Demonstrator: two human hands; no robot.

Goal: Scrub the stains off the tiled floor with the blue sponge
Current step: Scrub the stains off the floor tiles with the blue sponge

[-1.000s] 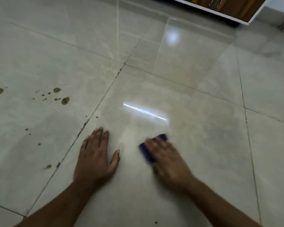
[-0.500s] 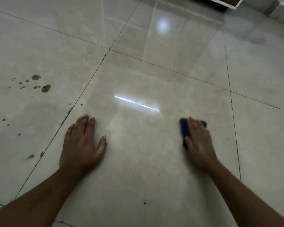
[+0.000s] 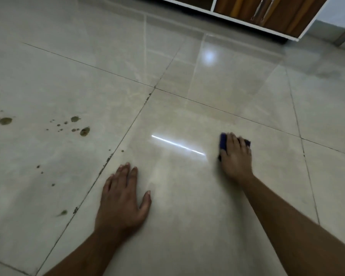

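My right hand [image 3: 235, 156] presses the blue sponge [image 3: 223, 141] flat onto a glossy beige floor tile [image 3: 187, 196], right of centre; only the sponge's left end and a far corner show past my fingers. My left hand [image 3: 122, 198] lies palm down on the same tile, fingers spread, holding nothing. Brown-green stains [image 3: 85, 131] dot the neighbouring tile to the left, with a larger blot [image 3: 5, 120] near the frame's left edge and a smear [image 3: 63, 212] beside the grout line. Both hands are well apart from those stains.
A white-framed wooden cabinet [image 3: 267, 16] stands on the floor at the top right. Dark grout lines [image 3: 116, 146] with grime specks cross the floor. A bright light streak [image 3: 177, 145] reflects between my hands.
My right hand has slid the sponge from beside my left hand out to the right and farther away. My left hand stayed planted. The view tilted up, showing the cabinet again.
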